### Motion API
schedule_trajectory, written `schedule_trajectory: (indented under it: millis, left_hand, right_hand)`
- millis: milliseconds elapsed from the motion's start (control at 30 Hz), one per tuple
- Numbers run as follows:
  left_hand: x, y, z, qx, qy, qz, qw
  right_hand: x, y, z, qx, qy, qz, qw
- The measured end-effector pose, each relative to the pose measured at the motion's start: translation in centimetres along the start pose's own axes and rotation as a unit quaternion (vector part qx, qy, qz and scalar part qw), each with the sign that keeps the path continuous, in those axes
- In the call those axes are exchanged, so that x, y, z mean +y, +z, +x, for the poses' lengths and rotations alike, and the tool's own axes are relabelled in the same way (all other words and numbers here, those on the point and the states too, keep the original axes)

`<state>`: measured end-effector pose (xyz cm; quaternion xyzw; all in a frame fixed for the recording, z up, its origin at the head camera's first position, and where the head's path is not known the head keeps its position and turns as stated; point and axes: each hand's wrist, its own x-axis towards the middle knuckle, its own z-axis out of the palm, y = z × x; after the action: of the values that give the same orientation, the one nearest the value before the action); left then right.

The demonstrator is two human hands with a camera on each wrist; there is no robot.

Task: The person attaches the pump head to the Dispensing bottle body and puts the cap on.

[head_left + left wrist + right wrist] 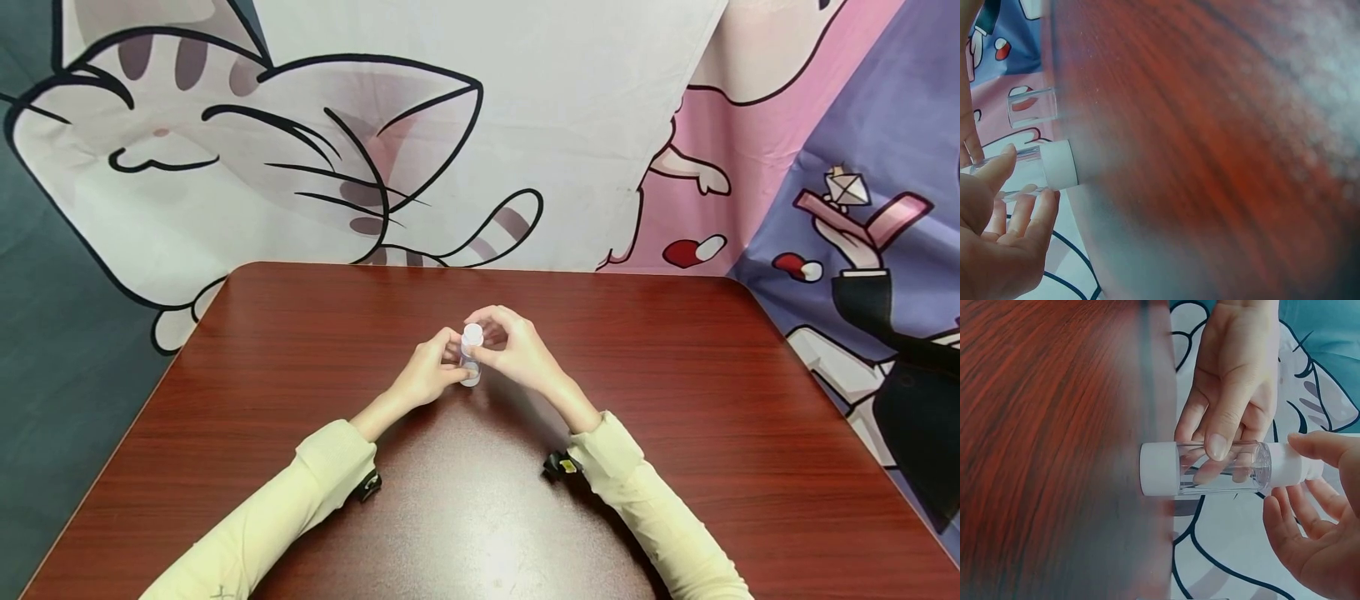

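A small clear bottle (470, 367) with a white base (1160, 469) and a white top (1286, 465) stands upright on the table. My left hand (426, 368) grips its clear body low down, thumb on the near side and fingers behind, as the right wrist view shows. With thumb and fingers, my right hand (521, 350) pinches the white top. That same right hand (1322, 515) has its thumb on one side of the top and fingertips on the other. A clear cylindrical cap (1032, 107) stands on the table close by, hidden behind my right hand in the head view.
The brown wooden table (300, 333) has its far edge just beyond the hands. Behind it hangs a printed cloth (585, 125) with cartoon drawings. A small black device (561, 465) is worn under the right sleeve, another (367, 485) under the left.
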<state>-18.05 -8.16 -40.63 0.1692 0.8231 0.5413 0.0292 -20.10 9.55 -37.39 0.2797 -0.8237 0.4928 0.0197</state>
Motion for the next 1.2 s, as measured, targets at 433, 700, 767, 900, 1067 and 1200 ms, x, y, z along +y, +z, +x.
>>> schedule_trajectory:
  millis: [433, 700, 767, 900, 1067, 1200]
  left_hand:
    - [0.17, -0.07, -0.1, -0.007, -0.006, -0.006, 0.9999]
    - [0.23, -0.12, -0.08, -0.005, -0.011, 0.009, 0.9999]
    - [0.26, -0.1, -0.04, -0.005, -0.011, 0.01, 0.9999]
    - [0.19, -0.07, -0.03, -0.005, -0.009, 0.015, 0.9998]
    - [0.09, -0.09, -0.07, -0.005, -0.008, 0.016, 0.9998]
    - [0.14, -0.12, -0.1, -0.005, -0.004, 0.016, 0.9999]
  right_hand:
    - [-0.42, 0.31, 0.11, -0.035, -0.083, 0.007, 0.996]
    - [-0.57, 0.28, 0.15, -0.084, -0.077, 0.015, 0.993]
    - [-0.55, 0.24, 0.11, -0.082, -0.071, 0.01, 0.994]
    - [-0.5, 0.12, -0.01, -0.079, -0.065, 0.005, 0.995]
    - [-0.33, 0.0, -0.14, -0.077, -0.055, 0.007, 0.995]
    - [-0.15, -0.06, -0.16, -0.069, -0.05, 0.007, 0.996]
